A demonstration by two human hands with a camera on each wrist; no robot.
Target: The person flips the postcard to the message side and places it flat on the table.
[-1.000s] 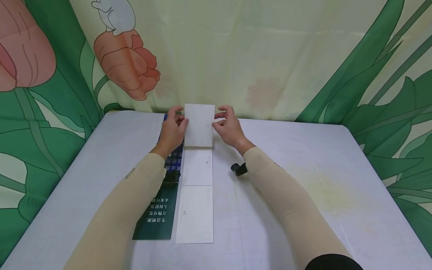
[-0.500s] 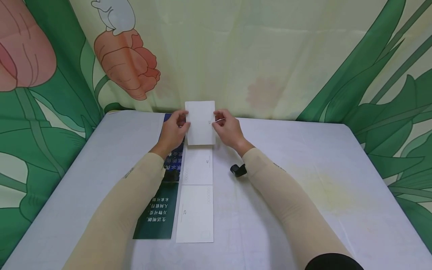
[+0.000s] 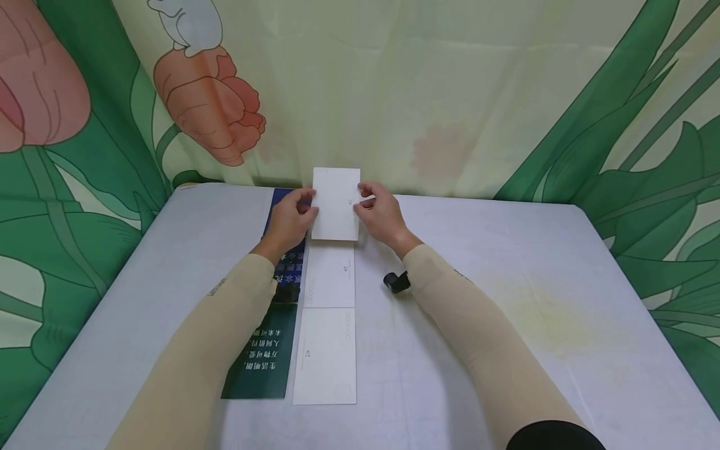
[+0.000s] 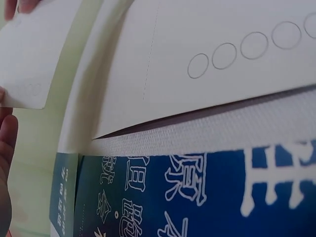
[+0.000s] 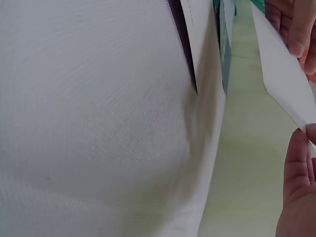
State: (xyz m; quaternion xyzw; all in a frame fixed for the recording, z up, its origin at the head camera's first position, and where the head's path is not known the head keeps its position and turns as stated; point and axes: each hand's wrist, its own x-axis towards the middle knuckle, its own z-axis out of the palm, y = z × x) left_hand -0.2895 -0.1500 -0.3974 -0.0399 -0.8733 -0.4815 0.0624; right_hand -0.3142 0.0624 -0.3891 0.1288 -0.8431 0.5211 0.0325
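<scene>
Reaching up from the bottom edge of the head view, a left sleeve point(image 3: 191, 362) and a right sleeve point(image 3: 484, 331), both beige, stretch over a white-covered table point(image 3: 416, 394). Between them, at lower centre, lies a white postcard point(image 3: 325, 356), with a dark green card point(image 3: 264, 350) bearing white Chinese characters just to its left. Farther up, a second white postcard point(image 3: 332, 275) meets its top edge, beside a blue card point(image 3: 289, 269) partly hidden by the left arm. A small black object point(image 3: 397, 282), its kind unclear, shows by the right cuff. At upper centre a third white postcard point(image 3: 335, 203) is held raised off the table: the left hand point(image 3: 287, 220) pinches its left edge, the right hand point(image 3: 384, 217) its right edge. Behind hangs a pale green curtain point(image 3: 354, 81), an orange carrot printed at upper left.
</scene>
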